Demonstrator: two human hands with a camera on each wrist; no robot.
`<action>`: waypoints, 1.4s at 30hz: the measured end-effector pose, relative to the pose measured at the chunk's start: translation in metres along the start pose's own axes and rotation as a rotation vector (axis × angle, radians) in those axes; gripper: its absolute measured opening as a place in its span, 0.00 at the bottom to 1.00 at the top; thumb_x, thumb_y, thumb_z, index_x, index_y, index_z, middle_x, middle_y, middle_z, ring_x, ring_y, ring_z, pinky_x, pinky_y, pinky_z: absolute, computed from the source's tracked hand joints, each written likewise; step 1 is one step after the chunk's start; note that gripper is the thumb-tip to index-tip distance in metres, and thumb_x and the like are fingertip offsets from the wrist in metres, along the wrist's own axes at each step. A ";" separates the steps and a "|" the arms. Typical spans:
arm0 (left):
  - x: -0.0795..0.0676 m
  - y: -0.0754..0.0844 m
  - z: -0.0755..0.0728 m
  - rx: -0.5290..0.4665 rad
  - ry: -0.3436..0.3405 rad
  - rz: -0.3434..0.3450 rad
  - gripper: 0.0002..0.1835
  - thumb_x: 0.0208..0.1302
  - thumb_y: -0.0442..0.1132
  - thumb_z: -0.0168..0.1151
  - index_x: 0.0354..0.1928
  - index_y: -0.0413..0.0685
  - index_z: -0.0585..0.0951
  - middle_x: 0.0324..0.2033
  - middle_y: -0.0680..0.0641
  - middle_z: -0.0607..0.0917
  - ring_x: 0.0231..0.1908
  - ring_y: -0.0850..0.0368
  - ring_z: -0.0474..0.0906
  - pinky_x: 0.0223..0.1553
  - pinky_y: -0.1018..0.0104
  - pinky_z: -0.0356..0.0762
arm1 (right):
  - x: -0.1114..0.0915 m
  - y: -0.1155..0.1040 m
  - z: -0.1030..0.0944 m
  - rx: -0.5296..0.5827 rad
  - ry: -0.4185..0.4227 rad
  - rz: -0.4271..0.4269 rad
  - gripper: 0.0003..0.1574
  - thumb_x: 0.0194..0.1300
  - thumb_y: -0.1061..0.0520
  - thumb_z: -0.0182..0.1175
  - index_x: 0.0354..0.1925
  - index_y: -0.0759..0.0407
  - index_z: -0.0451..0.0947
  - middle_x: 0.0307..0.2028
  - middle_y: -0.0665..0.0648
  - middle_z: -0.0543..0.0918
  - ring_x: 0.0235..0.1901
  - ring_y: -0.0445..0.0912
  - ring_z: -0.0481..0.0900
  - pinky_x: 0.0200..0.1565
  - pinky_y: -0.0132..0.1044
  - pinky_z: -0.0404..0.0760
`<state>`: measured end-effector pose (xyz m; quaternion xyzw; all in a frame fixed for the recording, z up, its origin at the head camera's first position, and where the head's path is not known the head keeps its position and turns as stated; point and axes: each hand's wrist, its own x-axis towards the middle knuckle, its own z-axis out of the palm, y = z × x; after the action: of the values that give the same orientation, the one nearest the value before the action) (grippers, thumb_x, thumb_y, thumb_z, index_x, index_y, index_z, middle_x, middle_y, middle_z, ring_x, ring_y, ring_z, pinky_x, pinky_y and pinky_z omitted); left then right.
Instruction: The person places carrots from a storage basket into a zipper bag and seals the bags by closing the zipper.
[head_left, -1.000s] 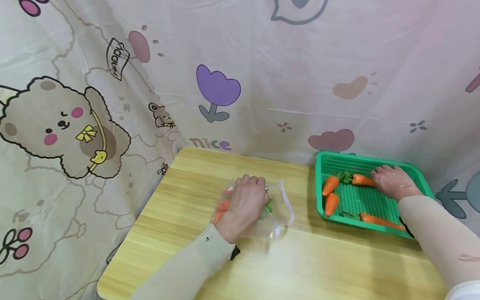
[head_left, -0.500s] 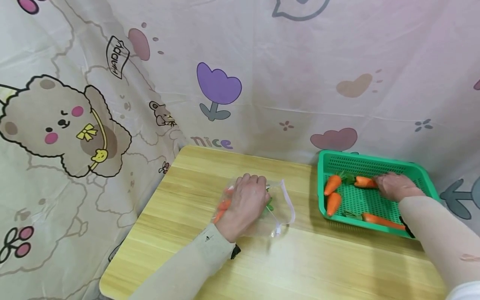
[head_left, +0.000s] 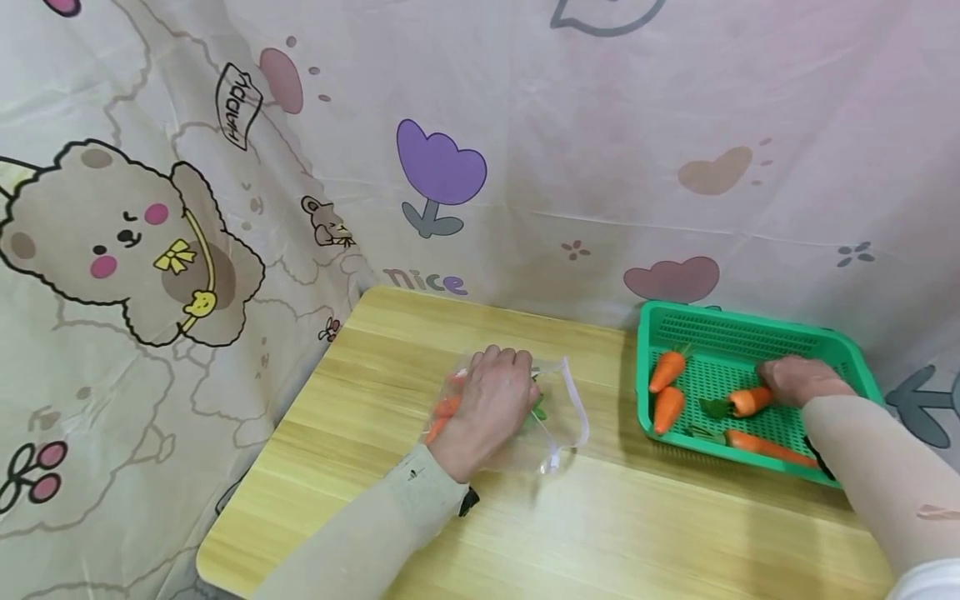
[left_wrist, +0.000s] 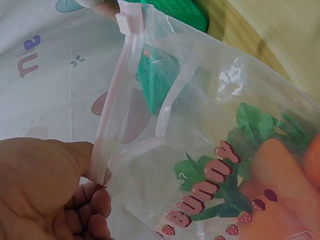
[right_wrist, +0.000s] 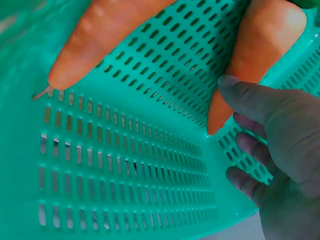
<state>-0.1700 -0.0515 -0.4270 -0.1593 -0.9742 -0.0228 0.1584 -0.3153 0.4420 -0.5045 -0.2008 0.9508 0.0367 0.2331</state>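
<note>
A clear zip bag (head_left: pixel 543 433) with carrots (head_left: pixel 447 407) and green leaves inside lies on the table. My left hand (head_left: pixel 491 412) is on top of it in the head view, hiding much of it. In the left wrist view, thumb and fingers pinch the bag's edge by the pale zip strip (left_wrist: pixel 107 115); red "BUNNY" print shows on the plastic. Over the green basket (head_left: pixel 645 375), my right hand (head_left: pixel 806 383) grips the tapered end of a leafy-topped carrot (head_left: pixel 752 402). From the right wrist, its thumb (right_wrist: pixel 245 92) lies against that carrot (right_wrist: pixel 260 45).
Two short carrots (head_left: pixel 668 409) lie at the basket's left end, and a longer carrot (head_left: pixel 768 447) runs along its near side. Behind the wooden table (head_left: pixel 600 533) hangs a printed curtain (head_left: pixel 525 125).
My right hand has drawn the carrot nearer and slightly right within the basket, away from the far wall. My left hand stays on the bag.
</note>
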 end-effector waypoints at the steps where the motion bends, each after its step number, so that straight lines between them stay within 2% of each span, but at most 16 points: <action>1: 0.000 0.000 0.000 0.000 -0.001 -0.004 0.08 0.64 0.43 0.68 0.33 0.49 0.79 0.26 0.52 0.80 0.29 0.54 0.69 0.32 0.65 0.63 | 0.001 0.000 0.001 0.000 -0.005 -0.001 0.10 0.70 0.62 0.61 0.33 0.48 0.74 0.27 0.53 0.73 0.28 0.50 0.69 0.31 0.42 0.72; 5: 0.000 0.002 -0.001 -0.002 0.002 -0.002 0.09 0.64 0.44 0.69 0.34 0.49 0.80 0.26 0.52 0.80 0.29 0.54 0.70 0.32 0.65 0.62 | -0.003 -0.001 0.003 -0.027 -0.018 -0.010 0.10 0.69 0.59 0.64 0.33 0.47 0.74 0.26 0.53 0.72 0.27 0.50 0.69 0.32 0.42 0.71; 10: 0.000 0.004 0.000 -0.005 -0.007 0.002 0.09 0.64 0.45 0.69 0.34 0.49 0.80 0.27 0.52 0.80 0.29 0.54 0.70 0.32 0.65 0.61 | -0.008 -0.001 0.000 -0.023 -0.029 -0.027 0.10 0.67 0.57 0.66 0.34 0.51 0.73 0.26 0.53 0.72 0.26 0.49 0.69 0.31 0.42 0.71; 13: -0.001 0.003 0.001 -0.008 -0.017 -0.003 0.10 0.65 0.45 0.69 0.34 0.49 0.79 0.26 0.52 0.79 0.29 0.54 0.69 0.32 0.65 0.62 | -0.011 -0.002 -0.005 -0.013 0.026 -0.029 0.10 0.64 0.56 0.66 0.34 0.53 0.72 0.25 0.53 0.72 0.26 0.49 0.68 0.30 0.42 0.69; 17: -0.003 0.000 0.001 -0.032 -0.035 -0.013 0.09 0.66 0.44 0.68 0.33 0.49 0.78 0.25 0.52 0.77 0.29 0.53 0.67 0.33 0.65 0.62 | -0.012 -0.007 -0.011 -0.075 0.168 -0.041 0.11 0.60 0.54 0.67 0.33 0.52 0.73 0.26 0.50 0.73 0.29 0.50 0.68 0.32 0.45 0.69; 20: -0.003 -0.002 0.000 -0.043 -0.018 -0.017 0.09 0.67 0.43 0.67 0.33 0.49 0.78 0.25 0.52 0.76 0.29 0.53 0.68 0.33 0.64 0.63 | -0.013 -0.013 -0.014 -0.133 0.267 -0.056 0.13 0.57 0.52 0.70 0.34 0.52 0.74 0.28 0.50 0.75 0.34 0.52 0.70 0.37 0.51 0.71; 22: -0.003 -0.003 0.000 -0.041 0.005 -0.015 0.08 0.66 0.42 0.67 0.32 0.48 0.78 0.24 0.52 0.77 0.29 0.52 0.68 0.33 0.64 0.63 | -0.015 -0.017 -0.015 -0.157 0.305 -0.067 0.16 0.57 0.50 0.71 0.35 0.52 0.74 0.30 0.50 0.76 0.37 0.53 0.70 0.41 0.54 0.71; 25: -0.003 -0.004 0.000 -0.042 0.031 -0.006 0.09 0.65 0.41 0.67 0.31 0.48 0.78 0.24 0.52 0.77 0.28 0.52 0.69 0.32 0.64 0.62 | -0.021 -0.024 -0.016 -0.200 0.336 -0.099 0.22 0.57 0.46 0.75 0.38 0.53 0.74 0.32 0.50 0.76 0.40 0.54 0.71 0.43 0.56 0.70; 29: -0.001 -0.003 0.003 -0.039 0.028 -0.002 0.09 0.65 0.40 0.67 0.31 0.48 0.77 0.24 0.51 0.76 0.28 0.53 0.68 0.32 0.64 0.61 | -0.031 -0.033 -0.015 -0.244 0.367 -0.111 0.27 0.55 0.42 0.78 0.40 0.54 0.74 0.33 0.50 0.77 0.39 0.53 0.70 0.43 0.53 0.67; 36: 0.003 -0.003 0.004 -0.038 0.011 -0.007 0.09 0.66 0.41 0.67 0.31 0.48 0.77 0.24 0.52 0.76 0.28 0.53 0.69 0.32 0.63 0.64 | -0.050 -0.040 -0.013 -0.225 0.408 -0.064 0.26 0.57 0.42 0.75 0.40 0.55 0.73 0.34 0.52 0.77 0.39 0.54 0.68 0.43 0.54 0.66; 42: 0.003 -0.003 0.005 -0.013 0.062 0.004 0.10 0.64 0.40 0.67 0.28 0.48 0.76 0.22 0.51 0.76 0.26 0.53 0.68 0.30 0.64 0.63 | -0.061 -0.045 -0.014 -0.215 0.459 -0.021 0.28 0.57 0.42 0.76 0.42 0.58 0.74 0.35 0.54 0.78 0.39 0.56 0.68 0.44 0.57 0.67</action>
<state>-0.1754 -0.0528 -0.4303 -0.1615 -0.9683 -0.0337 0.1877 -0.2532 0.4205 -0.4633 -0.2372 0.9674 0.0886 -0.0110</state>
